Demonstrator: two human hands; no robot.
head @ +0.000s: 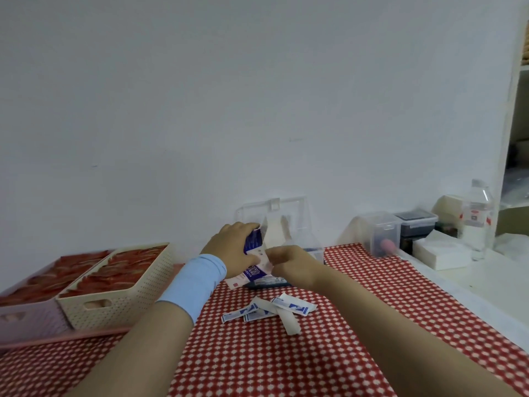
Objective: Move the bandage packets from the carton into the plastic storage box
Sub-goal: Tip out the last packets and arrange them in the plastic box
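Between your left hand [229, 247] and right hand [289, 260], you are holding the carton [253, 242].
The left is gripping it tilted, probably to steady it, while the right is pinching its end. Loose bandage packets [269, 309] are lying on the desk [286, 362], and the plastic storage box [303, 224] is standing open just behind.

tablecloth [357, 310] red-white checked | basket [120, 296] cream | carton [255, 253] seemingly blue-white

- Left hand [232, 245] extended forward, fingers curled round the carton [254, 241]; light blue band [194, 282] on the wrist
- Right hand [289, 262] just beside it, fingers curled, pinching the carton's edge
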